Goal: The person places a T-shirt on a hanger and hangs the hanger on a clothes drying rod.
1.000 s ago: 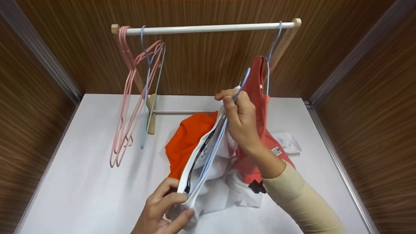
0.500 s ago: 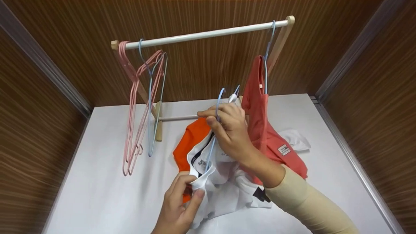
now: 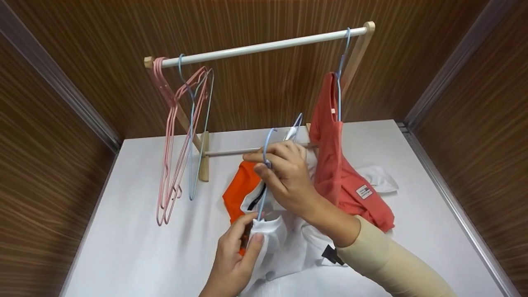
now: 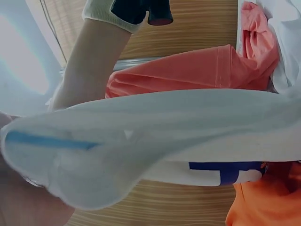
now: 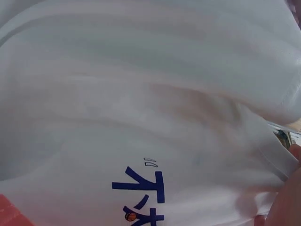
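Note:
In the head view my right hand (image 3: pixel 288 177) pinches a blue hanger (image 3: pixel 265 144) just below its hook. The hanger's lower part goes into the neck of a white T-shirt (image 3: pixel 270 235). My left hand (image 3: pixel 235 251) grips the shirt's collar edge between thumb and fingers, beside the hanger's arm. Through the thin white fabric (image 4: pixel 141 136) in the left wrist view, a blue strip of the hanger shows. The right wrist view is filled with white cloth (image 5: pixel 94 117) bearing dark blue printed characters. Most of the hanger's frame is hidden inside the shirt.
A rack with a white rail (image 3: pixel 255 50) stands behind. Pink hangers (image 3: pixel 167 165) and a blue hanger (image 3: pixel 192 144) hang at its left. A coral garment (image 3: pixel 330 161) hangs at its right. Orange cloth (image 3: pixel 239 189) lies behind the white shirt; another blue hook (image 3: pixel 298 120) rises behind my right hand.
My right hand has moved left and down with the hanger, pushing it deeper into the shirt's neck. My left hand has shifted right and up, still holding the collar, which is less stretched.

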Demonstrator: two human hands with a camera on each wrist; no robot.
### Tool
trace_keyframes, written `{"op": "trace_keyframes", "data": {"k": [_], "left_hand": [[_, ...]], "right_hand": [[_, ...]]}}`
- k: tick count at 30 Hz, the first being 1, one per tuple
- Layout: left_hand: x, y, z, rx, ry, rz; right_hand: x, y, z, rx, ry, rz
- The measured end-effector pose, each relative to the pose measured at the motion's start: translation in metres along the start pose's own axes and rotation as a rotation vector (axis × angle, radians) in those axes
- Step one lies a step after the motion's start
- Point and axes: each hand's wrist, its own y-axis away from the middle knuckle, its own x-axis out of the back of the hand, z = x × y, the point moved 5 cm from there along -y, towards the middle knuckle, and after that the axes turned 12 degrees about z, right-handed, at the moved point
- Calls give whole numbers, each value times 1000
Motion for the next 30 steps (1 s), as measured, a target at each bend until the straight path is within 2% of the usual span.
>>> {"op": "trace_keyframes", "data": {"k": [6, 10, 14, 21, 27, 30], "left_hand": [[1, -1, 0, 27, 56, 45], [3, -2, -1, 56, 71, 56], [3, -3, 1, 36, 72, 63], [5, -4, 3, 22, 52, 73], [6, -4, 2, 40, 64, 53], [7, -4, 4, 18, 70, 51]], "right_hand": [[2, 4, 4, 0, -65, -18], [7, 6, 9, -9, -89, 25], [11, 12, 13, -14, -86, 60], [7, 17, 22, -16, -76, 4], [4, 16, 31, -52, -80, 11], [1, 16, 37, -83, -88, 21]]}}
